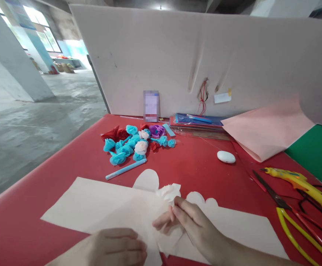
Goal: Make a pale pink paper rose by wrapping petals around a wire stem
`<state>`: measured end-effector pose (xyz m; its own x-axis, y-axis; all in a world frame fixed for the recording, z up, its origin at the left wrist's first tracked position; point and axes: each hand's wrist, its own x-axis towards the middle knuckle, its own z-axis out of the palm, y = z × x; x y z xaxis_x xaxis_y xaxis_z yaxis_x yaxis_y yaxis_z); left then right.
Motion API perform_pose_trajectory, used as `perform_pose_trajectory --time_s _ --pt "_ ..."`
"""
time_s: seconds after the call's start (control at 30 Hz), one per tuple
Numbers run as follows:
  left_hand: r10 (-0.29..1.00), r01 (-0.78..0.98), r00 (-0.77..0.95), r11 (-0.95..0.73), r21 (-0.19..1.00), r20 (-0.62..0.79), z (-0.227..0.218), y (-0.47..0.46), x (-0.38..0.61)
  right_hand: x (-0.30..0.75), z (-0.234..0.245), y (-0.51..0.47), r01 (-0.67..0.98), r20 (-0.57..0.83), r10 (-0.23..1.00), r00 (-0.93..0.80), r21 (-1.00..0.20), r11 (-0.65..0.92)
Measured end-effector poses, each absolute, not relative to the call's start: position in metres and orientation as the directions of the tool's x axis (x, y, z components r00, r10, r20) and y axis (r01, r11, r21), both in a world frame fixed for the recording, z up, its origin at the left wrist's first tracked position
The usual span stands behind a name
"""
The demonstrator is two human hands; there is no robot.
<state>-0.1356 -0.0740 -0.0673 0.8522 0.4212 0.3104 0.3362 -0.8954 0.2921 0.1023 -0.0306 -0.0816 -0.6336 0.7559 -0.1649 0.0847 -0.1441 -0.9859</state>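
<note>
My right hand [188, 221] pinches a small crumpled white paper flower [169, 192] just above a sheet of pale pink paper [100, 207] that lies on the red table [205, 166]. My left hand [113, 247] rests at the bottom edge with its fingers curled on the sheet's near edge. Rounded petal shapes are cut along the sheet's far edge. Beyond them lies a light blue pen [126, 169].
A pile of blue, red, white and purple paper flowers [133, 142] sits at the back. A white oval object [226, 156], pink paper [263, 129], a green sheet [316, 151], yellow-handled scissors [291, 214] and a yellow glue gun [302, 183] lie to the right. A white board [205, 59] stands behind.
</note>
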Motion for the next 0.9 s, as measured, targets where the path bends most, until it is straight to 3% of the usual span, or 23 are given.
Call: perform_pose_trajectory --time_s 0.1,0.17,0.9 --pt "0.412 0.331 0.823 -0.907 0.259 0.390 -0.065 -0.063 -0.130 0.106 -0.083 -0.031 0.238 -0.097 0.785 -0.612 -0.969 0.065" --pt "0.417 0.347 0.813 -0.907 0.238 0.406 -0.066 -0.055 -0.129 0.107 -0.086 -0.029 0.243 -0.061 0.781 -0.621 -0.963 0.119" --pt "0.430 0.405 0.848 -0.903 0.145 0.310 -0.068 -0.049 -0.131 0.102 -0.098 -0.025 0.281 0.065 0.730 -0.681 -0.896 0.343"
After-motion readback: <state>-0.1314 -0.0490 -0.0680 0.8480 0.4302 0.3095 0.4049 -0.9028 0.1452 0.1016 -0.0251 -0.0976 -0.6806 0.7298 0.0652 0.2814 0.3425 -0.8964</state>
